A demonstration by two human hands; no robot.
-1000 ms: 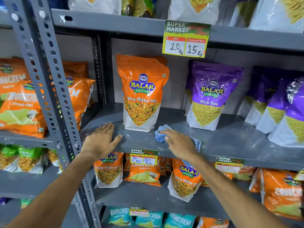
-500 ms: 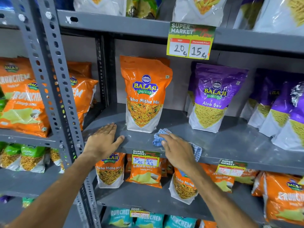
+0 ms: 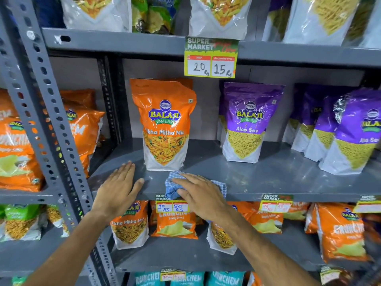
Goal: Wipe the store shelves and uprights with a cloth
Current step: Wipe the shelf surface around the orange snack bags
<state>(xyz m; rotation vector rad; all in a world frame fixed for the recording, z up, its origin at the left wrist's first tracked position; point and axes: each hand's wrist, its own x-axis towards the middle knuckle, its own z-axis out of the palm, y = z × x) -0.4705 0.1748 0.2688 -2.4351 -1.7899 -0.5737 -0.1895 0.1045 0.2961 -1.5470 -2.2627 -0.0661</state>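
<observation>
A grey metal shelf (image 3: 268, 178) runs across the middle of the head view. My right hand (image 3: 200, 195) presses a blue checked cloth (image 3: 172, 186) flat onto the shelf's front edge, just below an orange snack bag (image 3: 165, 124). The cloth shows at both sides of my palm and hangs slightly over the lip. My left hand (image 3: 117, 186) rests flat on the same shelf near its left end, fingers spread, holding nothing. A perforated grey upright (image 3: 43, 112) stands left of that hand.
Purple snack bags (image 3: 249, 122) stand on the shelf to the right. Price tags (image 3: 211, 57) hang from the shelf edges. More orange bags fill the lower shelf (image 3: 175, 254) and the neighbouring bay at left. White bags line the top shelf.
My right hand has slid the cloth left along the shelf's front edge, closer to the orange bag. My left hand has stayed in place.
</observation>
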